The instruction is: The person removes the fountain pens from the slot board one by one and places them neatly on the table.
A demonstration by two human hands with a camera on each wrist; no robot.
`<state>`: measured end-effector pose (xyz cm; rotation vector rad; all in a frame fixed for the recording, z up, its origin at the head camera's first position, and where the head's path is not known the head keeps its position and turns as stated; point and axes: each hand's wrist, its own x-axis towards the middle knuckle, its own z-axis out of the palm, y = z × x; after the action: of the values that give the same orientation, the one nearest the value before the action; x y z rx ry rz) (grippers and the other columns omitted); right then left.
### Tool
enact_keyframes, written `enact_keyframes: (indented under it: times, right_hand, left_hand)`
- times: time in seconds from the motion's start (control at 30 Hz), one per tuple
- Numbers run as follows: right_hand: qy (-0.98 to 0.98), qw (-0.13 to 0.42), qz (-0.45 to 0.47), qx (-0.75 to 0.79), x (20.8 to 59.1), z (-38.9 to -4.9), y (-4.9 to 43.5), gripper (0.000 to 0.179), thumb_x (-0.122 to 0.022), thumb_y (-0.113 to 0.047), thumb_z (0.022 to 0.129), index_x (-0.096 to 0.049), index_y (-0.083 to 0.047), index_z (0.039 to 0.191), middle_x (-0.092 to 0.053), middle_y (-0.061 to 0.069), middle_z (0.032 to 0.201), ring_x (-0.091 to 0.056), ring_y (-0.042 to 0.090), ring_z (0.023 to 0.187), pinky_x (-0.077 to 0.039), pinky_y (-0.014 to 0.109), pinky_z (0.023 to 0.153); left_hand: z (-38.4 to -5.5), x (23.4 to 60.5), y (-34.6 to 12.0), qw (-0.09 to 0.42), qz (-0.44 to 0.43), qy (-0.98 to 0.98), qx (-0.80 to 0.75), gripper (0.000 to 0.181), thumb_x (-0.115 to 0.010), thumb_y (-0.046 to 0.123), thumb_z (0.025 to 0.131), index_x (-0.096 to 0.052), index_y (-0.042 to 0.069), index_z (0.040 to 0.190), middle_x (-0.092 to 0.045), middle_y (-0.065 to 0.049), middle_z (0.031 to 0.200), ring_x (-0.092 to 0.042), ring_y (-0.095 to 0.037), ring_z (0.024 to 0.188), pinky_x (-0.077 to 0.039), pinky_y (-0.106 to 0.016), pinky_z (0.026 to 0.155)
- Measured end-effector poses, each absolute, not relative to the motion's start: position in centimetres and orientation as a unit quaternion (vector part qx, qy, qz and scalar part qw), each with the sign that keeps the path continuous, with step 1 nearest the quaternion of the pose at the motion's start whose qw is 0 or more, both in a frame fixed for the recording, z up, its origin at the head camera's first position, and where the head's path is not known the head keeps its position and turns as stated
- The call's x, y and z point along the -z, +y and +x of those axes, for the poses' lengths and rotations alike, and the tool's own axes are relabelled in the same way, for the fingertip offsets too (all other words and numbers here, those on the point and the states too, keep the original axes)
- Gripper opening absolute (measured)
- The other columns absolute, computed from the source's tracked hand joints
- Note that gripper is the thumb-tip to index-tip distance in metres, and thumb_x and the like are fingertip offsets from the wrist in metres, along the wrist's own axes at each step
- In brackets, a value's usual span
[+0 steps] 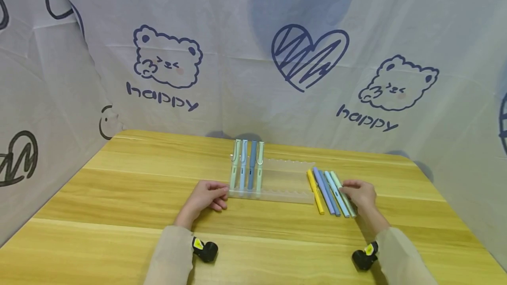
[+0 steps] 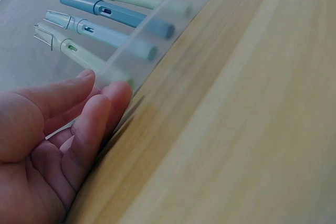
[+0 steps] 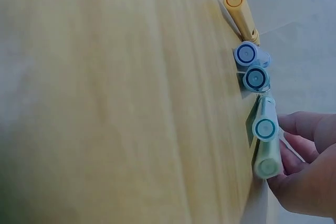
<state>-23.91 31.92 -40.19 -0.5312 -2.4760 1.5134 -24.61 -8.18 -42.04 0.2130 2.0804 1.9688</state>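
A clear plastic pen rack (image 1: 283, 179) lies on the table with several pens in its left slots: a pale green pen (image 1: 233, 175), a light blue one (image 1: 243, 173), a darker blue one (image 1: 251, 170) and another pale green one (image 1: 259, 173). My left hand (image 1: 207, 197) holds the rack's near left corner between thumb and fingers, beside the first green pen (image 2: 79, 53). To the right of the rack, my right hand (image 1: 361, 195) pinches the outermost pale green pen (image 3: 269, 161), its fingers close against a light blue pen (image 3: 265, 121).
Left of these two pens lie a grey-blue pen (image 1: 332, 195), a purple-blue pen (image 1: 322, 188) and a yellow pen (image 1: 314, 191), the yellow one close to the rack's right end. A printed cloth (image 1: 237, 78) hangs behind the wooden table (image 1: 261, 250).
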Motion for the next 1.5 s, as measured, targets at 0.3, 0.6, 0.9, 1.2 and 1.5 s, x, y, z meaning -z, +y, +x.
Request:
enact_keyframes:
  times: [0.3, 0.6, 0.9, 1.2, 1.5]
  right_hand:
    - [-0.828, 0.081, -0.179, -0.526, 40.1, -23.9, 32.0, 0.033, -0.063, -0.001, 0.077, -0.055, 0.014, 0.106, -0.060, 0.000, 0.074, -0.054, 0.005, 0.060, -0.049, 0.018, 0.051]
    - [-0.814, 0.099, -0.180, -0.544, 39.7, -23.8, 31.5, 0.033, -0.059, -0.004, 0.080, -0.054, 0.015, 0.107, -0.057, -0.001, 0.071, -0.053, 0.006, 0.057, -0.048, 0.017, 0.049]
    - [-0.811, 0.124, -0.176, -0.544, 38.8, -23.6, 30.8, 0.030, -0.059, -0.006, 0.082, -0.055, 0.014, 0.105, -0.056, -0.003, 0.071, -0.052, 0.005, 0.057, -0.049, 0.018, 0.051]
    - [-0.797, 0.138, -0.146, -0.570, 38.1, -23.5, 29.4, 0.029, -0.059, -0.002, 0.082, -0.056, 0.015, 0.105, -0.058, -0.005, 0.074, -0.056, 0.005, 0.068, -0.053, 0.021, 0.063]
    - [-0.773, 0.166, -0.089, -0.605, 37.0, -23.0, 27.1, 0.024, -0.059, 0.005, 0.080, -0.054, 0.020, 0.098, -0.059, -0.005, 0.070, -0.057, 0.004, 0.064, -0.054, 0.022, 0.059]
  left_hand:
    - [-24.5, 41.9, -8.2, 0.134, 0.066, 0.718, -0.680, 0.029, -0.051, 0.003, 0.089, -0.052, -0.016, 0.112, -0.060, -0.011, 0.072, -0.059, -0.012, 0.053, -0.053, -0.022, 0.048]
    - [-24.6, 41.9, -8.1, 0.134, 0.066, 0.718, -0.680, 0.029, -0.051, 0.002, 0.089, -0.052, -0.016, 0.113, -0.060, -0.011, 0.073, -0.060, -0.013, 0.053, -0.053, -0.022, 0.049]
    - [-24.6, 41.9, -8.1, 0.134, 0.062, 0.719, -0.679, 0.029, -0.051, 0.003, 0.089, -0.052, -0.015, 0.112, -0.060, -0.012, 0.074, -0.060, -0.013, 0.054, -0.053, -0.022, 0.049]
    - [-24.6, 41.9, -8.0, 0.133, 0.062, 0.721, -0.677, 0.029, -0.051, 0.003, 0.089, -0.052, -0.015, 0.112, -0.060, -0.011, 0.074, -0.060, -0.013, 0.054, -0.053, -0.022, 0.049]
    - [-24.6, 42.0, -8.0, 0.132, 0.058, 0.720, -0.678, 0.029, -0.051, 0.002, 0.089, -0.052, -0.015, 0.112, -0.060, -0.012, 0.073, -0.060, -0.013, 0.054, -0.052, -0.021, 0.048]
